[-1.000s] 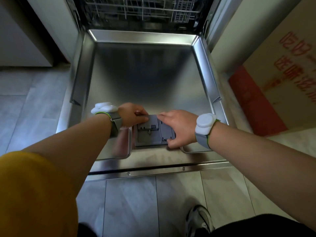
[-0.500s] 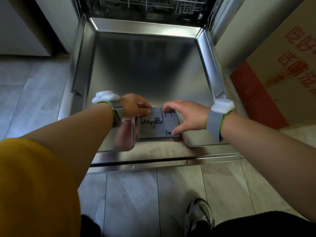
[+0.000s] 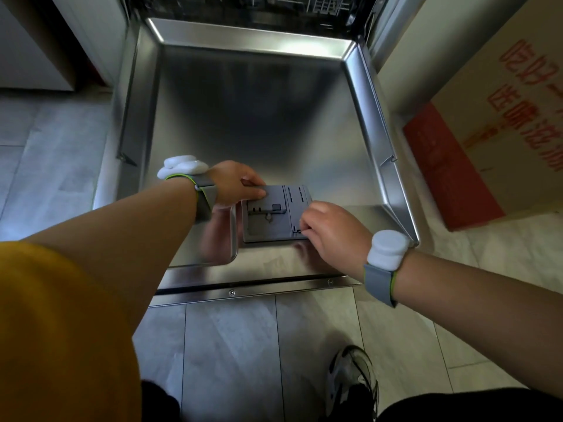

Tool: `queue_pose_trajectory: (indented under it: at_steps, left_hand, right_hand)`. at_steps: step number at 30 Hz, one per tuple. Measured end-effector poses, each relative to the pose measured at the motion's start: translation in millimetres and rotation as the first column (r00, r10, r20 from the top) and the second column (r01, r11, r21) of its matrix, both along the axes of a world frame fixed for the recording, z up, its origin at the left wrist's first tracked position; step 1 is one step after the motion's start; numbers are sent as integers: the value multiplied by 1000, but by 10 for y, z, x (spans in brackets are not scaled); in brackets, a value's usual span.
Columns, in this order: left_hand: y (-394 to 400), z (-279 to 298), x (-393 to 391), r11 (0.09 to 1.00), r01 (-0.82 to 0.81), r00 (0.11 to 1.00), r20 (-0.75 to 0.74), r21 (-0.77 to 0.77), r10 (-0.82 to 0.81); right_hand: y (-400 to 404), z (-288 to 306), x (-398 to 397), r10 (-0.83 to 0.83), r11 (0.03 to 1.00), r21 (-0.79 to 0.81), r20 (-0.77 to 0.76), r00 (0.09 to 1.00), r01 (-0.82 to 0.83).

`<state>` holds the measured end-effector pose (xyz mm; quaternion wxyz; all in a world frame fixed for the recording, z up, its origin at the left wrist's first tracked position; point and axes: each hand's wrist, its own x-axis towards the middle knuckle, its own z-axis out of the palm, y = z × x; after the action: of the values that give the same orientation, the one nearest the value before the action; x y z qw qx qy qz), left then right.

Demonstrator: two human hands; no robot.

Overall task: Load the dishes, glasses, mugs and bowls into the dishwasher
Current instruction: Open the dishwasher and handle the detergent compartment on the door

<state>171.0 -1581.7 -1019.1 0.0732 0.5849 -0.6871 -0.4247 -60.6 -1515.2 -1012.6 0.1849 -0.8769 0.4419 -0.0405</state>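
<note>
Since a moment ago, the right hand (image 3: pixel 333 231) has dropped from the far edge of the grey detergent dispenser (image 3: pixel 275 213) to its near right corner, while the left hand (image 3: pixel 236 184) stays at the upper left corner. A person bends over the lowered dishwasher door (image 3: pixel 253 117), whose steel inner face lies flat and open toward the camera. The left hand's fingers are curled, the thumb and fingertips pressing against the dispenser's top left edge. The right hand's fingers are bent down onto the dispenser's right-hand lid near its lower latch; whether they pinch the latch or merely press it cannot be told from this angle. Both wrists carry grey straps with white pucks, the left wristband (image 3: pixel 189 175) and the right wristband (image 3: pixel 385 257). At the top of the frame, the wire rack (image 3: pixel 323 4) sits pushed back inside the machine, only its front edge visible. A cardboard box (image 3: pixel 487 123) with red print stands on the tiled floor (image 3: pixel 231 354) to the right of the door. A sneaker (image 3: pixel 350 379) shows at the lower edge, beside a yellow sleeve (image 3: pixel 61 330).
</note>
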Motion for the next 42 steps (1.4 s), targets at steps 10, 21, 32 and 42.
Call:
queue_pose_trajectory:
  at_steps: [10, 21, 32, 42]
  left_hand:
    - [9, -5, -5, 1000, 4, 1000, 28, 3, -4]
    - [11, 17, -27, 1000, -8, 1000, 25, 17, 7]
    - [-8, -24, 24, 1000, 20, 1000, 11, 23, -20]
    - [-13, -53, 11, 999, 8, 1000, -30, 49, -6]
  right_hand:
    - [-242, 24, -103, -200, 937, 308, 95, 975, 162]
    - [-590, -12, -115, 286, 957, 42, -270, 919, -286]
    - [-885, 202, -87, -63, 936, 350, 97, 993, 26]
    - [-969, 219, -64, -237, 839, 525, 120, 964, 141]
